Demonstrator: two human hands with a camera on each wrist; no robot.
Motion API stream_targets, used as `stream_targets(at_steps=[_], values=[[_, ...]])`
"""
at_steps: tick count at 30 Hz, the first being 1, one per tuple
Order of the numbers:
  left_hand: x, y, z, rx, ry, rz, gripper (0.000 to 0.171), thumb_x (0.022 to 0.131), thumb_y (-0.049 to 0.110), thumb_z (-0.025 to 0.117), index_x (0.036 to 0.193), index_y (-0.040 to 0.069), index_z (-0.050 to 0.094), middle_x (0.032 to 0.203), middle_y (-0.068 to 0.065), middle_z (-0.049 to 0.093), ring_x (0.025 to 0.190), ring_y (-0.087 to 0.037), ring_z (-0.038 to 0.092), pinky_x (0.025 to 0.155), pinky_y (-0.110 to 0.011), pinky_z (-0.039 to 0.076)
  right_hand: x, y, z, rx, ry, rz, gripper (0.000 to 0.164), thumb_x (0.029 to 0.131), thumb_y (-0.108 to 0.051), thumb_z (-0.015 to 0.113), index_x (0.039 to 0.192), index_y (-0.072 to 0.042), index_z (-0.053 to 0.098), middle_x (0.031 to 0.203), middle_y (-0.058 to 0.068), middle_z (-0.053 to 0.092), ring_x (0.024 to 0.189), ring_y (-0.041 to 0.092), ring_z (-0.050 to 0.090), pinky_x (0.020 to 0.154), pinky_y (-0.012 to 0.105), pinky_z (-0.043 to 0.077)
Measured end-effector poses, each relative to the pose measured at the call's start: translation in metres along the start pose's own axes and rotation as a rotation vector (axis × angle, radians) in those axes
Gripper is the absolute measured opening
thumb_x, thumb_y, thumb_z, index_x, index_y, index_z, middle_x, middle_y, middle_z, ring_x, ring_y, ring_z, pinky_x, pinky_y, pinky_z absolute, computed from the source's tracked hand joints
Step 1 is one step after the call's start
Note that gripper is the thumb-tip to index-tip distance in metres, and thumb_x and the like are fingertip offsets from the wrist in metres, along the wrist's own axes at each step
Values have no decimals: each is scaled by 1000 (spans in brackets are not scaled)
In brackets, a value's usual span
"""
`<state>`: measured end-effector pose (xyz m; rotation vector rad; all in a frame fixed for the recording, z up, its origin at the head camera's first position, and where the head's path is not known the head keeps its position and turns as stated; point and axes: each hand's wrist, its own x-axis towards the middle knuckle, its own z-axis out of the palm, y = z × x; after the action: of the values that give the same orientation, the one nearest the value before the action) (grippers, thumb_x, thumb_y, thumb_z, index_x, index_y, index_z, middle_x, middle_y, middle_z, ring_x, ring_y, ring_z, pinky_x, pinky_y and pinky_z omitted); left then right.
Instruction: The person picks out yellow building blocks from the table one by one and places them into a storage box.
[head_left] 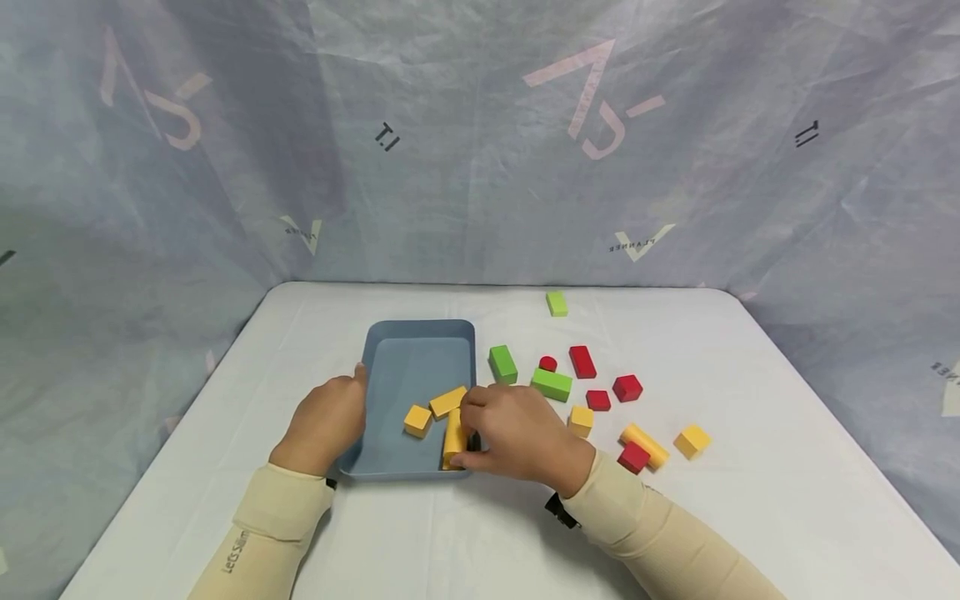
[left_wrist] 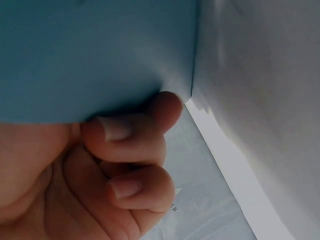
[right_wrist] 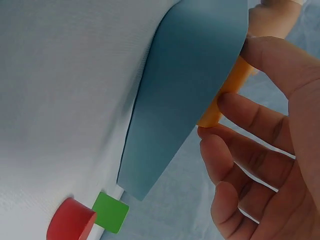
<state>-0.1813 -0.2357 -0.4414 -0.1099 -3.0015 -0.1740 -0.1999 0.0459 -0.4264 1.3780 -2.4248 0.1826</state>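
A blue-grey tray [head_left: 408,354] lies on the table, left of the middle in the head view. My left hand [head_left: 327,422] grips its left wall; in the left wrist view the curled fingers [left_wrist: 137,187] lie against the tray's side [left_wrist: 95,60]. At the tray's front right corner my right hand [head_left: 517,429] holds a yellow cylinder [head_left: 454,437] between thumb and fingers, just inside the right wall. That cylinder [right_wrist: 230,92] shows past the tray's edge in the right wrist view. Also in the tray are a yellow cube [head_left: 417,421] and a yellow rectangular block [head_left: 447,402].
Right of the tray lie green blocks [head_left: 503,365], a light green block [head_left: 557,303], several red pieces [head_left: 582,362], a yellow cube [head_left: 692,441] and another yellow cylinder [head_left: 651,448]. A yellow block [head_left: 581,420] sits beside my right hand. Grey cloth [head_left: 465,192] hangs behind the table.
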Motion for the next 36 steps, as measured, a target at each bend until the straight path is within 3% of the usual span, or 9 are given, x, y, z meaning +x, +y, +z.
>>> stream_targets(at_steps=[16, 25, 36], values=[[1, -1, 0, 6, -4, 6, 49, 96, -5, 61, 141, -19, 49, 105, -31, 72, 72, -24, 69, 60, -41, 58, -1, -1, 9, 28, -9, 7, 36, 83, -62, 79, 77, -27, 71, 96, -13, 65, 77, 3, 60, 62, 22, 52], [2, 0, 2, 7, 26, 24, 48, 95, -5, 62, 139, -20, 51, 102, -31, 72, 67, -21, 67, 57, -39, 57, -2, 0, 10, 58, -36, 9, 35, 84, -60, 79, 81, -26, 70, 99, -11, 64, 81, 2, 62, 66, 21, 53], [0, 0, 1, 20, 22, 20, 50, 93, -5, 65, 139, -20, 51, 101, -30, 73, 66, -21, 66, 56, -39, 56, -1, -3, 10, 119, -72, 16, 35, 85, -57, 80, 83, -25, 66, 101, -9, 60, 73, 1, 56, 62, 19, 48]])
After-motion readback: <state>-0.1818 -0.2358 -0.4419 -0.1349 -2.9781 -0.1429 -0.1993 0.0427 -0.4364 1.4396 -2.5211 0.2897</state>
